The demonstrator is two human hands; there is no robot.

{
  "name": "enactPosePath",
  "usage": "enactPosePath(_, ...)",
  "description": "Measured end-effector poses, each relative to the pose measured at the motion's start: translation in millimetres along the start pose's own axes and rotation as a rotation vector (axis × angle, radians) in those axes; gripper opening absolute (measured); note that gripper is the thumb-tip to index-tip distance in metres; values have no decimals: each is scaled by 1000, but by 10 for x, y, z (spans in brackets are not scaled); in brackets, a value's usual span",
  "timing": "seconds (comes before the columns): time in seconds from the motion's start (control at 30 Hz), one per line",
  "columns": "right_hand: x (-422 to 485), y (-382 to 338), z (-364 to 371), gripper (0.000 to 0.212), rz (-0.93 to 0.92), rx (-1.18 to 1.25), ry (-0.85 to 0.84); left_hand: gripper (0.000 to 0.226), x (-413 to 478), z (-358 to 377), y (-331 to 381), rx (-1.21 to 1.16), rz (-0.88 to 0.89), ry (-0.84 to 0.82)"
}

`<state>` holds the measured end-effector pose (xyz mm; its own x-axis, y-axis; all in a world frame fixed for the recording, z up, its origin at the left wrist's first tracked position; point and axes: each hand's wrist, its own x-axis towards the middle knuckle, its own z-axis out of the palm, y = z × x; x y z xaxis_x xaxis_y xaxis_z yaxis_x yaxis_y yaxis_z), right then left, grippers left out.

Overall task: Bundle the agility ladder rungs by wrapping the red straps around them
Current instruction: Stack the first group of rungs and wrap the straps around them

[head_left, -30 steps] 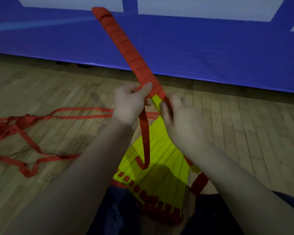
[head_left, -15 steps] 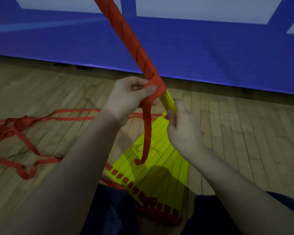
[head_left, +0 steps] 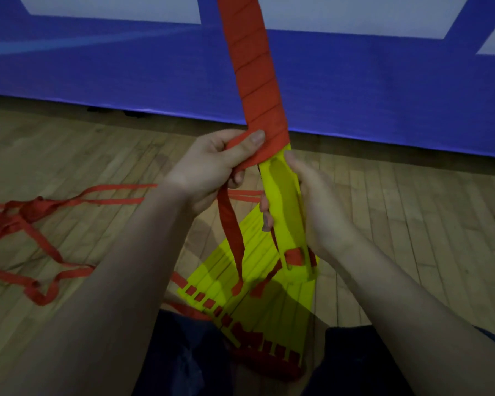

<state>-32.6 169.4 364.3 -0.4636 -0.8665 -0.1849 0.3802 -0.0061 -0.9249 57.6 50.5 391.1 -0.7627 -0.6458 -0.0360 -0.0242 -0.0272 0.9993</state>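
I hold a bundle of yellow ladder rungs [head_left: 286,201] almost upright in front of me. Its upper part is covered in spiral turns of red strap [head_left: 252,70] and runs out of the top of the view. My right hand [head_left: 312,207] grips the bare yellow lower end. My left hand [head_left: 212,167] pinches the red strap at the lowest turn, thumb pressed on it. A loose strap tail [head_left: 232,241] hangs down from that hand. Below, several more yellow rungs [head_left: 257,284] lie fanned on the floor by my knees, strung on red straps.
Tangled loose red strap [head_left: 32,221] lies on the wooden floor [head_left: 397,224] at the left. A blue padded wall [head_left: 383,90] stands just behind. My dark-trousered legs [head_left: 183,361] are at the bottom edge.
The wrapped bundle has swung from leaning left to nearly upright. My right hand has slid down onto the bare yellow end, and my left hand has laid the strap lower on the bundle.
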Motion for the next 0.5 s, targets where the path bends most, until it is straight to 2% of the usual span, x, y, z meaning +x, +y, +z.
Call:
enactPosePath(0.07,20,-15,-1,73,99,-22,-35,21,-14,11,-10,7,1,26)
enactPosePath(0.17,57,-28,-33,86,161,-96,-56,26,-39,32,-29,10,8,21)
enactPosePath(0.37,55,-58,-113,69,238,-234,-24,25,-79,73,-22,-54,-56,-170)
enactPosePath(0.5,-12,-108,-69,72,262,-191,-71,24,-68,81,-50,-126,-76,-178)
